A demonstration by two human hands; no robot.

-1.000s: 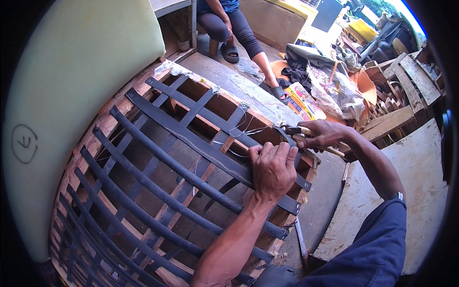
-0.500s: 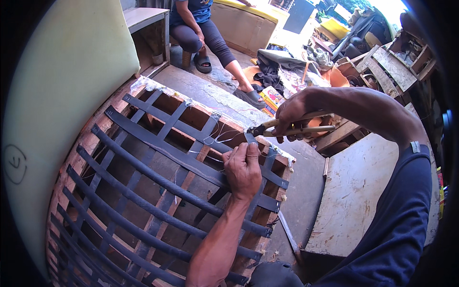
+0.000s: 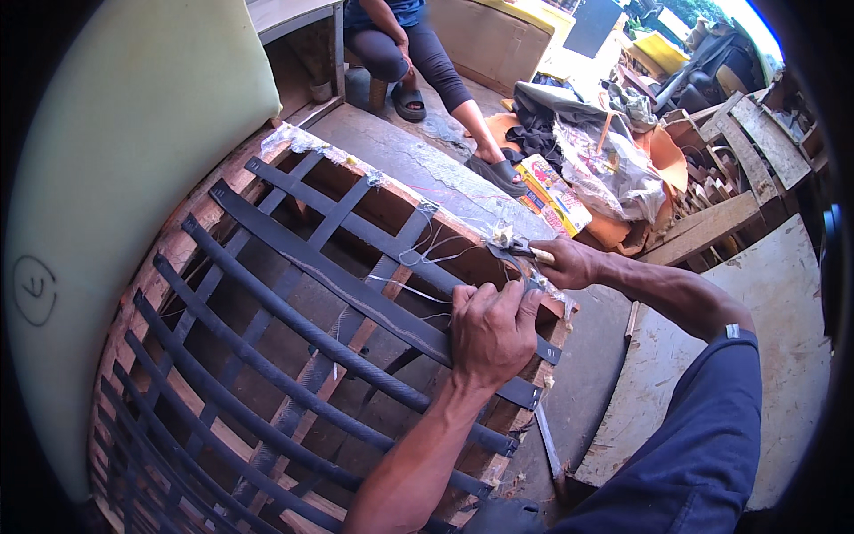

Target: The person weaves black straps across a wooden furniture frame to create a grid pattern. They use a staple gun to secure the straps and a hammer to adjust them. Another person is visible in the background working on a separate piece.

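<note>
Far left: pale green padded panel with a circled mark, standing against the wooden frame. Frame fills left and centre, crisscrossed by black straps fixed along its edges, gaps between. Loose white thread near the far rail. Beyond the rail, a seated co-worker in dark leggings and sandals. Centre: left hand, fingers curled, pinching a black strip between thumb and fingers; strip sits at the far rail, near the frame's right corner. Just right, right hand wraps a pale-handled tool, its head at the strip; exact bite can't be told. Behind: colourful packet, clear plastic bag. Far right: worn pale board, leaning.
</note>
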